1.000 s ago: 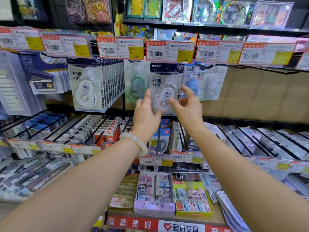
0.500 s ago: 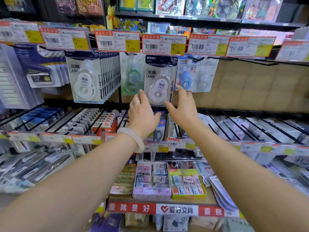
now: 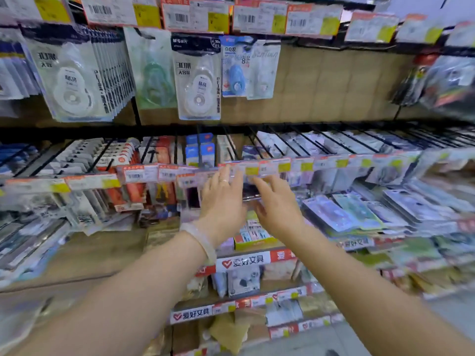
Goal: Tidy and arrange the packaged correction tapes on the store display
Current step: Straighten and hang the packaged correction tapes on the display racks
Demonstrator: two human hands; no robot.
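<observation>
I see the peg display (image 3: 334, 93) filling the view. The correction tapes hang at 11 to 12 o'clock: a thick stack (image 3: 77, 75) and a single pack (image 3: 198, 78) beside it. Both my hands sit near centre at the lower price-tag row (image 3: 257, 168). My left hand (image 3: 221, 201) is spread wide, holding nothing. My right hand (image 3: 276, 209) looks flat-fingered against a dark pack (image 3: 250, 191), though blur hides any grip. A careless sweep here could knock loose packs off their pegs.

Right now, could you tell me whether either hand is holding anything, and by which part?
It cannot be told: the left hand and right hand reach toward a blurred dark package between them, with no clear grip.
</observation>
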